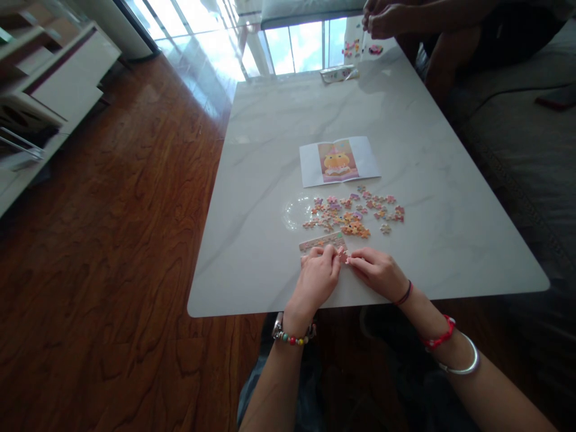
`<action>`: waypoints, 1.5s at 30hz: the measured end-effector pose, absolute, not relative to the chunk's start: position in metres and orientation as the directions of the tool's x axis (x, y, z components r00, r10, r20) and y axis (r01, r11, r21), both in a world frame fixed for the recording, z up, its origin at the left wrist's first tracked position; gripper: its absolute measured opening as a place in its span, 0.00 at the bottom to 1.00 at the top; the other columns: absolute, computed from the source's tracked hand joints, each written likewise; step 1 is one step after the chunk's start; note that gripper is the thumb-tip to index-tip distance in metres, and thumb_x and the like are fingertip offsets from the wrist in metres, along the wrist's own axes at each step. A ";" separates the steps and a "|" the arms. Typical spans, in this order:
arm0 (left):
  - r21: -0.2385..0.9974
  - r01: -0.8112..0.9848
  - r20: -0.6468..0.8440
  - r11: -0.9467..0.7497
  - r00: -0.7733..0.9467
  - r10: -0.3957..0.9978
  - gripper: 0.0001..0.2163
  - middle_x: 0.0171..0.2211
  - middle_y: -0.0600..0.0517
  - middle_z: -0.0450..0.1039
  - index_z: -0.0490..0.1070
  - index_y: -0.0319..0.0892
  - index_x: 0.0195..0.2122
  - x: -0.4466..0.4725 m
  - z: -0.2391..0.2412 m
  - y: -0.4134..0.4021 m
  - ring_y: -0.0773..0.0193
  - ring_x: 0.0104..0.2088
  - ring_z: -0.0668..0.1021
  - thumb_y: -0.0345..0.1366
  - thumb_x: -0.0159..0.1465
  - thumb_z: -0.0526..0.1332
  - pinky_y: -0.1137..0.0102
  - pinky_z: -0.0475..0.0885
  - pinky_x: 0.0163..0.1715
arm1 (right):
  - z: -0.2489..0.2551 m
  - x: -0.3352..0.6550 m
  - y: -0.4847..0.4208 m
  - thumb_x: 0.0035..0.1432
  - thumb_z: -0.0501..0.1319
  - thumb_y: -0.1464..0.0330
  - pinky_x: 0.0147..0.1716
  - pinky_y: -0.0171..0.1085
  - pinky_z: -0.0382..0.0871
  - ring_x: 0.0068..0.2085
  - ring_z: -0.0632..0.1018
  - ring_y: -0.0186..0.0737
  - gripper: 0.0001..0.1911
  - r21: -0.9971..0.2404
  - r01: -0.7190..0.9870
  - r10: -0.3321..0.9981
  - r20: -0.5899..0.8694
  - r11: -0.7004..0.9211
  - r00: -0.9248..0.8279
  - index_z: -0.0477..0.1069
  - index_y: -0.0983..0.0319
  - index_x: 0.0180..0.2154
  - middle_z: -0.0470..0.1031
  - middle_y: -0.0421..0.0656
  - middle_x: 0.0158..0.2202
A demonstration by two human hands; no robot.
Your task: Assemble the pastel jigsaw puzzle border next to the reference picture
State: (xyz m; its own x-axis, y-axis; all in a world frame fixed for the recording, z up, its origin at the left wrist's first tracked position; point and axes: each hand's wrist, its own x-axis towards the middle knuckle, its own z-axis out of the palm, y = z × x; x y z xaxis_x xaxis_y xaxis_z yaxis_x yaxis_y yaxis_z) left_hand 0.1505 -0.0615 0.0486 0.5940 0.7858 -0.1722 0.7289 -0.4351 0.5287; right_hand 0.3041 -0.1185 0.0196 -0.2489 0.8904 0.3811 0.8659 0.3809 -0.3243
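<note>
Two hands meet over one pink puzzle piece

At the near edge of the table, a pink puzzle piece sits between the person's fingertips, just beside the right end of a flat patterned board. The right hand pinches it between thumb and forefinger. The left hand is bent over the board with its fingers drawn together, their tips at the piece; whether they grip it or only steady it cannot be told.

To handle the piece well, the person would probably do best to hold it by its edges, keep the board still with the left hand, and check the colours against the picture sheet lying beyond the loose pieces.

Those pieces lie heaped and scattered straight on the table, in no container. Farther off, a pale packet lies on its side; its contents, if any, cannot be made out.
</note>
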 end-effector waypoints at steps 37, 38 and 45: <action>0.494 0.697 -0.132 -0.520 0.651 0.747 0.11 0.32 0.50 0.72 0.62 0.43 0.37 0.144 0.054 -0.079 0.58 0.49 0.65 0.38 0.65 0.42 0.60 0.58 0.45 | 0.015 0.302 -0.128 0.59 0.49 0.71 0.34 0.35 0.66 0.34 0.70 0.37 0.11 -0.321 0.882 0.912 0.337 0.344 -0.233 0.70 0.62 0.35 0.70 0.46 0.32; 0.489 0.709 -0.136 -0.508 0.638 0.758 0.11 0.31 0.50 0.72 0.62 0.43 0.37 0.145 0.053 -0.080 0.58 0.49 0.65 0.38 0.65 0.42 0.60 0.58 0.44 | 0.016 0.302 -0.127 0.59 0.49 0.71 0.34 0.36 0.66 0.34 0.70 0.37 0.11 -0.301 0.886 0.912 0.324 0.351 -0.251 0.70 0.63 0.35 0.70 0.46 0.31; 0.481 0.750 -0.164 -0.455 0.586 0.793 0.12 0.29 0.51 0.72 0.62 0.44 0.36 0.147 0.050 -0.079 0.58 0.47 0.66 0.38 0.65 0.41 0.60 0.56 0.42 | 0.017 0.311 -0.122 0.60 0.47 0.72 0.33 0.35 0.65 0.33 0.70 0.36 0.13 -0.204 0.863 0.860 0.338 0.463 -0.382 0.70 0.65 0.36 0.71 0.46 0.30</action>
State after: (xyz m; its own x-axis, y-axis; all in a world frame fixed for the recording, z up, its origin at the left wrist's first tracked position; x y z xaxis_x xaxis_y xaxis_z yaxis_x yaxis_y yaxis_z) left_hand 0.1467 -0.0793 0.0502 0.5862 0.7935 -0.1635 0.7495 -0.4546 0.4812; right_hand 0.3106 -0.1220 0.0172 -0.3820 0.8602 0.3379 0.8626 0.4630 -0.2035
